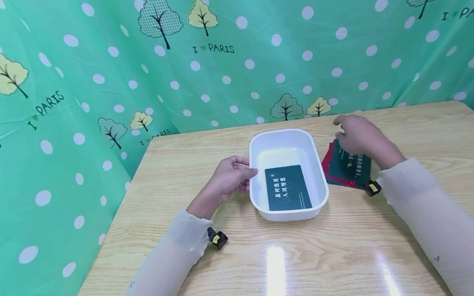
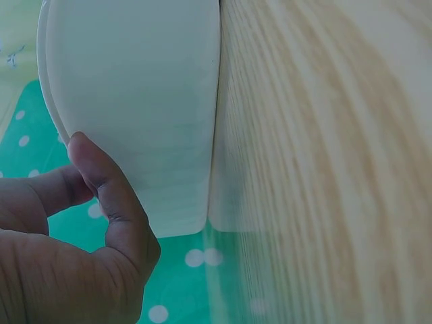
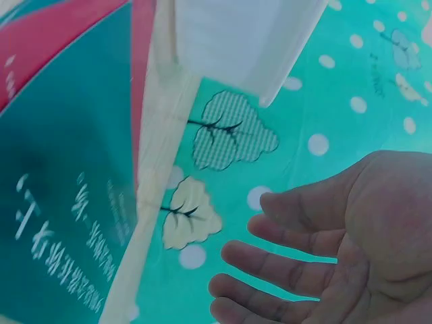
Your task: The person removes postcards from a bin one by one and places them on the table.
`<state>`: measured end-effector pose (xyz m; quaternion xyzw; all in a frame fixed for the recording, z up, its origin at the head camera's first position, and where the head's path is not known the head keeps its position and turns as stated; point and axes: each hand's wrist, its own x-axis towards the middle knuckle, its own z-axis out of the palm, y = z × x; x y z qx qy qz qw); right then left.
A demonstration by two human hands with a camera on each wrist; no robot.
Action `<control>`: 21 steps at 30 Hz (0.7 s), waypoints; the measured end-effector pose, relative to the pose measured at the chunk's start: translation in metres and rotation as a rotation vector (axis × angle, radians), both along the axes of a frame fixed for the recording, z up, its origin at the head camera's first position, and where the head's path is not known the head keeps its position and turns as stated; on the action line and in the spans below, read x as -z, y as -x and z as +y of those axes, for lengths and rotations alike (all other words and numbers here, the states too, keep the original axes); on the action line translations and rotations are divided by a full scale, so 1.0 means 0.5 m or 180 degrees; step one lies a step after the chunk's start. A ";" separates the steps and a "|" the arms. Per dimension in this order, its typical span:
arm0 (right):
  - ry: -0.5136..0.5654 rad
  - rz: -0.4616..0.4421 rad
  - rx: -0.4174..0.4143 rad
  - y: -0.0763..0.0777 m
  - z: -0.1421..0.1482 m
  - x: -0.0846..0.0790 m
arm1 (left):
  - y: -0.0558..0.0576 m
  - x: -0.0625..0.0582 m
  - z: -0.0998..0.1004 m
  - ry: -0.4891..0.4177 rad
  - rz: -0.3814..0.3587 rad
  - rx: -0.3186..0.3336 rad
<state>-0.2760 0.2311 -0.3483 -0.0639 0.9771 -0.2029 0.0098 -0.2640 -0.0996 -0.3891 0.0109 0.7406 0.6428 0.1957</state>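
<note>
A white plastic basin (image 1: 292, 214) stands on the table with a dark green card (image 1: 287, 189) with white lettering lying flat inside. My left hand (image 1: 231, 176) pinches its left rim, thumb at the edge and fingers outside; the left wrist view shows the thumb (image 2: 111, 185) against the basin's side wall (image 2: 135, 121). To the right of the basin lies a small fanned pile of cards, a dark green card (image 1: 350, 165) over a red card (image 1: 328, 158). My right hand (image 1: 363, 136) hovers over the pile's far side, its fingers (image 3: 277, 266) loosely extended and holding nothing.
The wooden table (image 1: 223, 295) reaches back to a green polka-dot curtain (image 1: 224, 67), which also hangs along the left side. Each wrist carries a small black device (image 1: 217, 238). Bright light reflections streak the table's front.
</note>
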 end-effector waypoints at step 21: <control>-0.0289 0.0445 -0.0528 -0.054 -0.148 0.013 | 0.001 0.001 -0.001 -0.0072 0.0014 0.0004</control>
